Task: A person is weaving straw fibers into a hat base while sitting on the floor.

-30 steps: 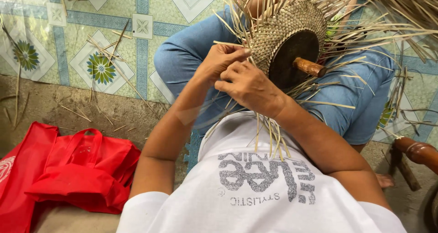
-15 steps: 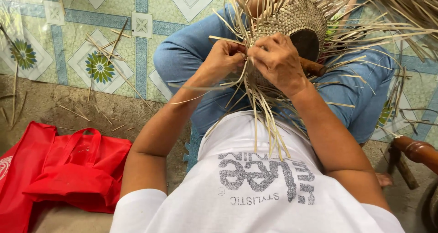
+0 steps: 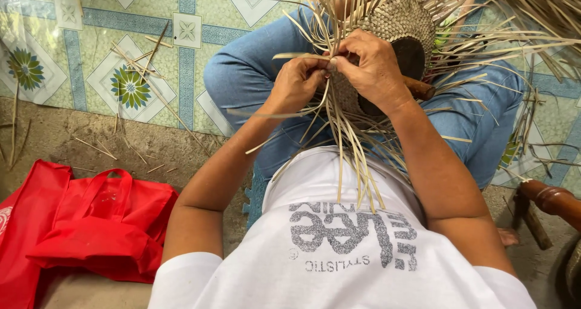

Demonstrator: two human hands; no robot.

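A half-woven straw piece (image 3: 396,28), perhaps a hat, bristles loose strands over the lap.

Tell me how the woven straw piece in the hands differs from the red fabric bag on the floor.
The tan woven straw piece is held up in both hands, loose strips fanning out; the red fabric bag lies flat and untouched on the floor. The straw piece is stiff and rounded, the bag soft and creased. The straw piece is unfinished, the bag complete with handles.

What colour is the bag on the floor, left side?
Plain red; the bag lies slumped by the person's left arm, clear of both hands. Head view, the only one, shows it fully.
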